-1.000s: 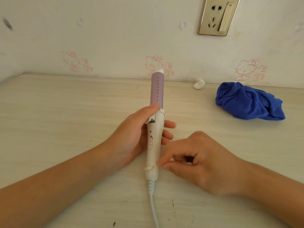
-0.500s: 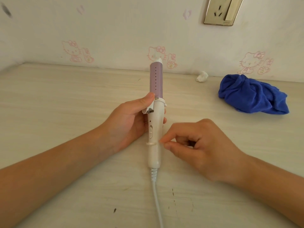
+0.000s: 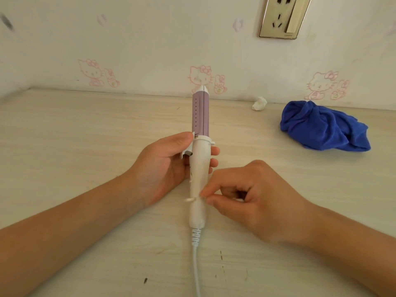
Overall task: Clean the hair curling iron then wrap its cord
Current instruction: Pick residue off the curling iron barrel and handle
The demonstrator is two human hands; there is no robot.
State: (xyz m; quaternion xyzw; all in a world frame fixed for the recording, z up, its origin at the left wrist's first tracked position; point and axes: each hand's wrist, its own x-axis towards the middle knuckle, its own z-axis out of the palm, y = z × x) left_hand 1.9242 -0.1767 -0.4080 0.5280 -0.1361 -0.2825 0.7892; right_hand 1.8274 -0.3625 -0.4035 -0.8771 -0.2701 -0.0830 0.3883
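Observation:
The curling iron (image 3: 199, 168) lies lengthwise on the table, its purple barrel pointing at the wall and its white handle toward me. My left hand (image 3: 162, 166) grips the upper handle, thumb by the collar and fingertips showing on the far side. My right hand (image 3: 252, 202) pinches thumb and forefinger against the lower handle, on a thin white strip (image 3: 189, 199) that circles it. Something white also shows inside the curled fingers. The white cord (image 3: 196, 264) runs from the handle's end out of the bottom of the frame.
A crumpled blue cloth (image 3: 321, 129) lies at the right rear of the pale wooden table (image 3: 85, 136). A small white paper wad (image 3: 259, 103) sits by the wall. A wall socket (image 3: 282, 16) is above right.
The iron has rolled in my left hand, so its switch now faces left. My right hand's pinch and the white strip slid up the handle, then back down a little.

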